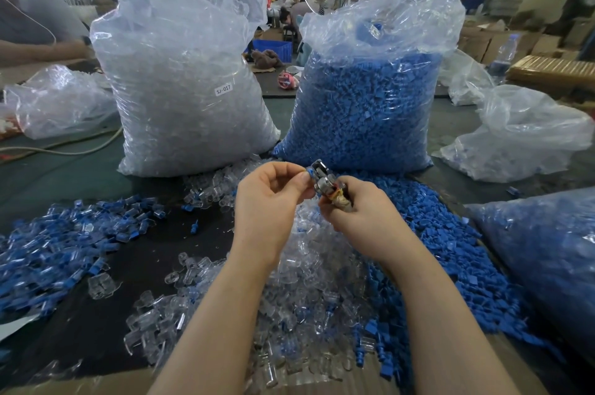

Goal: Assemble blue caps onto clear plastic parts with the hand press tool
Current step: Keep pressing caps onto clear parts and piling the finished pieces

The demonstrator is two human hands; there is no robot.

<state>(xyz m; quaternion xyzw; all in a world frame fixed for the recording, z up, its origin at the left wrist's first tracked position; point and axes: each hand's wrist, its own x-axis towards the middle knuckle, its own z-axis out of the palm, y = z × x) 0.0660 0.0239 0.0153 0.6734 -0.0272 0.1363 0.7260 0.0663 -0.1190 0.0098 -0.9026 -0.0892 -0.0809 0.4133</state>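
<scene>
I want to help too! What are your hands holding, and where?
Right hand grips the press tool by its wrapped handle; left hand fingers pinch a blue cap.

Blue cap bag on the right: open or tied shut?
Open: the blue cap bag has its plastic top gaping loosely, untied.

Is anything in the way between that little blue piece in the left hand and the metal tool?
Nothing visible. The left hand pinches the blue cap right against the head of the hand press tool, which the right hand grips.
</scene>
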